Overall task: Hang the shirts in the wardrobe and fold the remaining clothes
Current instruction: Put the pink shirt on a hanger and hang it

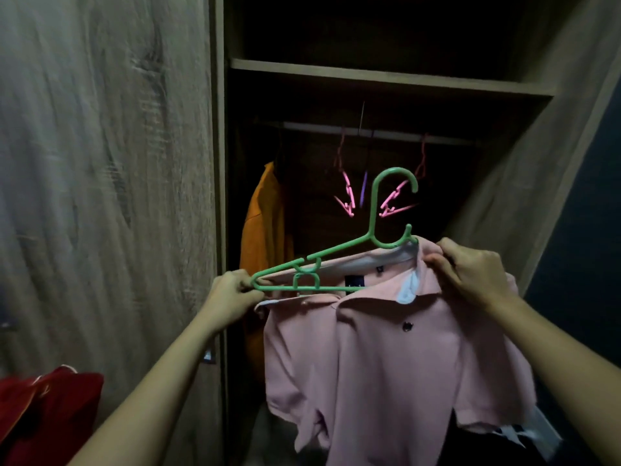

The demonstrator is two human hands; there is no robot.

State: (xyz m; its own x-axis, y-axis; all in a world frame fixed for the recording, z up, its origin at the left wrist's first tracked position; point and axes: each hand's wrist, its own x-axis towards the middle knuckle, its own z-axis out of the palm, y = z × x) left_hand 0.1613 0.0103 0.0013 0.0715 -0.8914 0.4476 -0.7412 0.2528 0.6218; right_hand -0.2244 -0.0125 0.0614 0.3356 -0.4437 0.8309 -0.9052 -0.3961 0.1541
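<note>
Pink shirt (pixel 386 348) hangs before the wardrobe (pixel 100 163), half on the green hanger (pixel 372 210). My left hand (pixel 232 290) pinches its bare tip at 9 o'clock, right hand (pixel 470 267) clutches the shoulder at 3. Loosen either and I'd expect fabric sliding off.

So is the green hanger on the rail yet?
No, the left hand holds the hanger below the rail, hook free, while the right hand grips the shirt.
</note>
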